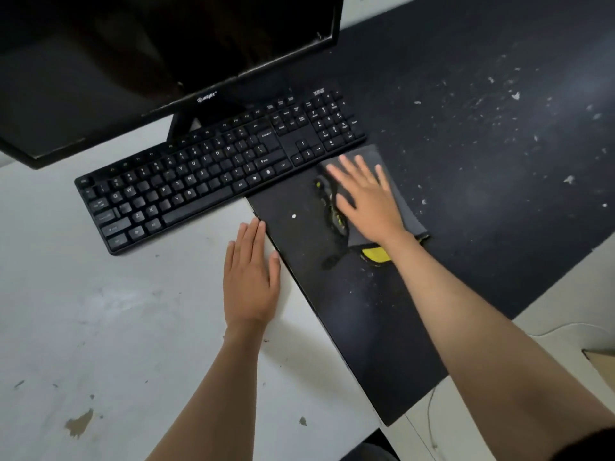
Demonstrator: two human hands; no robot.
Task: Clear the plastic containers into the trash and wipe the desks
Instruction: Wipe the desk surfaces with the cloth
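Pressing flat, fingers spread, the right hand (364, 197) pins a grey cloth (392, 194) to the black mat (482, 144). Left hand (251, 277) lies open on the white counter (100, 311), beside the keyboard (206, 174).

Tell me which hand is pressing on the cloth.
The right hand: it lies flat on the grey cloth, while the left hand rests on the white desk.

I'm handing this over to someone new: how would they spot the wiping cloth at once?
Start at the black keyboard below the monitor and go to its right end, onto the black desk mat. The wiping cloth lies there, flat under the right hand. It is grey with yellow showing at its near edge, the only bright colour around.
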